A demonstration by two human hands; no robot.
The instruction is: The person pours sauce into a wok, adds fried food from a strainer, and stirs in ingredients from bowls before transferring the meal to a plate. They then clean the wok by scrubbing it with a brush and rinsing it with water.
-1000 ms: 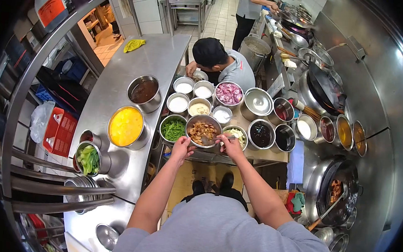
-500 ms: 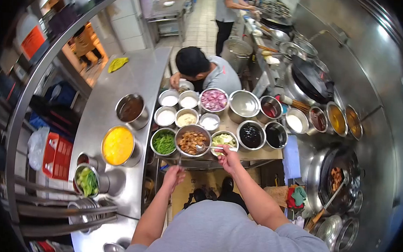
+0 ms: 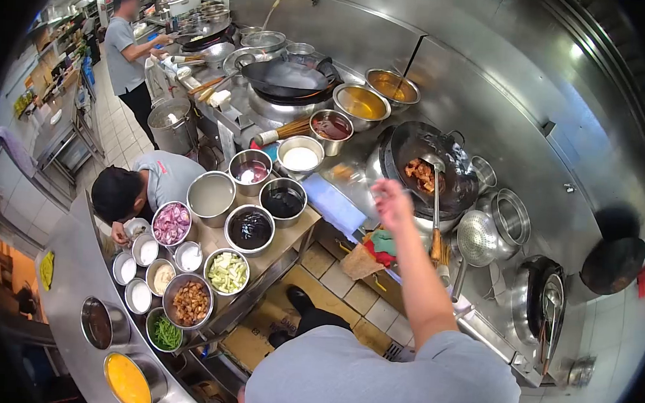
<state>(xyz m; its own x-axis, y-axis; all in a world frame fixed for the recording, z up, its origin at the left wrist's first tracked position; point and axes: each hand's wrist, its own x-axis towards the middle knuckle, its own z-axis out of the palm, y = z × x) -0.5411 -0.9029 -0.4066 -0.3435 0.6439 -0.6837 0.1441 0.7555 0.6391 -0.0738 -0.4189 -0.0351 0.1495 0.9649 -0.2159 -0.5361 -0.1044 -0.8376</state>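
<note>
My right hand (image 3: 392, 206) is stretched out over the front of the stove, slightly blurred, its fingers apart and nothing visible in them. It is nearest to a wok (image 3: 455, 147) with browned chunks of food (image 3: 421, 175) in it. A ladle (image 3: 437, 201) rests in that wok, its wooden handle pointing toward me, to the right of my hand. Below my hand lie a red and a green cloth (image 3: 385, 242). My left hand is out of view. At lower left, a metal bowl of brown diced food (image 3: 189, 302) stands beside a pot of chopped pale green vegetable (image 3: 227, 272).
Pots of dark sauce (image 3: 250, 229), chopped red onion (image 3: 171, 223) and green strips (image 3: 167, 334) crowd the side table. A co-worker (image 3: 142, 190) crouches behind it; another person (image 3: 128, 57) stands farther along the stove. A perforated strainer (image 3: 477, 238) lies right of the ladle.
My view and body have turned right toward the stove. My right hand has left the spoon at the bowl of brown food and reached toward the wok. My left hand has gone out of view.
</note>
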